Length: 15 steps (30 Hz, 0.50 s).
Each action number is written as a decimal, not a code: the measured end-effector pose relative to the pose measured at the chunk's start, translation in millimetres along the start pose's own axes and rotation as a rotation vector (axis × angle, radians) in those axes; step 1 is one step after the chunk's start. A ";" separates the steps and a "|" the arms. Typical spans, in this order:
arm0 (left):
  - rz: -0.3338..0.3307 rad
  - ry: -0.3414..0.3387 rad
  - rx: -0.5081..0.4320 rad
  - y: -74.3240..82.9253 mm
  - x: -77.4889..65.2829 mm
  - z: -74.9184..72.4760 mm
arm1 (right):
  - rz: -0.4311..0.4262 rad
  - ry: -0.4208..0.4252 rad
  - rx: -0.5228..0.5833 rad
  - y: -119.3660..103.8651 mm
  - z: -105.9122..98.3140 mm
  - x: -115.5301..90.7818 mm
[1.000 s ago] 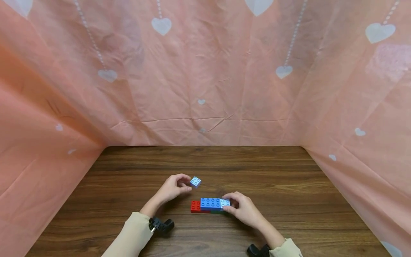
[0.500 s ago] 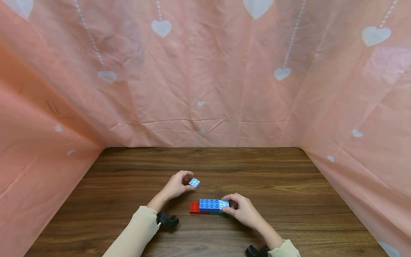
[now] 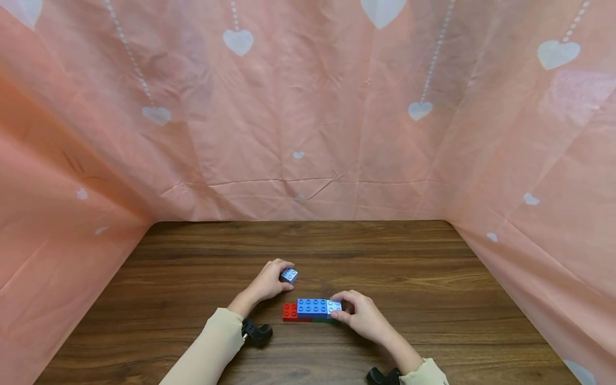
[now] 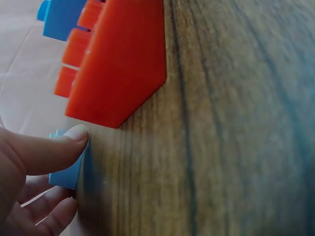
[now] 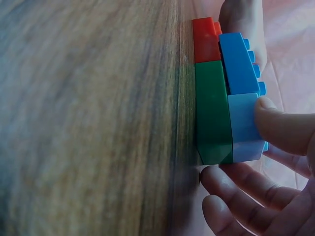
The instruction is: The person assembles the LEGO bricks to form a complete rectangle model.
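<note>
A loose light blue toy building brick (image 3: 289, 275) lies on the table, its sides between the thumb and fingers of my left hand (image 3: 269, 280). In the left wrist view the thumb covers part of this brick (image 4: 65, 177). Nearer the body is a two-layer block of bricks: a red brick (image 3: 290, 312) and a green brick (image 5: 212, 113) below, a long blue brick (image 3: 312, 307) and a second light blue brick (image 5: 244, 123) on top. My right hand (image 3: 363, 315) grips the block's right end, thumb against the upper light blue brick. Its fingers are partly hidden behind the block.
The brown wood-grain table (image 3: 409, 256) carries the bricks. Pink cloth (image 3: 308, 117) with white hearts hangs behind it and along both sides. A black wrist device (image 3: 257, 332) sits at the left cuff, and another black device (image 3: 383, 376) at the right.
My left hand has moved in around the loose light blue brick, which has turned slightly. My right hand stays at the block's right end.
</note>
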<state>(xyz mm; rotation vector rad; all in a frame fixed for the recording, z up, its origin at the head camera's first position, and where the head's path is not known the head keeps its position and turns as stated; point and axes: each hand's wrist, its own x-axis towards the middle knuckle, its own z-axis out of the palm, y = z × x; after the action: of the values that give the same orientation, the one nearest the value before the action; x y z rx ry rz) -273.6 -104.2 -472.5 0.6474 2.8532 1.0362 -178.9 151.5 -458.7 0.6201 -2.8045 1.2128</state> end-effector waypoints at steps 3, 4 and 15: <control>0.004 0.012 0.008 -0.8 0.4 1.3 | 0.001 0.000 0.007 0.3 0.5 0.3; 0.006 0.019 0.008 -1.2 0.5 1.9 | 0.001 0.000 0.009 0.5 0.7 0.4; 0.021 0.064 -0.042 -2.2 -3.2 1.1 | 0.009 -0.006 0.004 2.0 1.3 0.0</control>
<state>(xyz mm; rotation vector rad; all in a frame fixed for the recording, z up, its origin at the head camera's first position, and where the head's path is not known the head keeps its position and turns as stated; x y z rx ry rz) -271.3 -106.3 -475.0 0.6550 2.8761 1.1364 -179.5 151.8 -461.0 0.6138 -2.8133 1.2207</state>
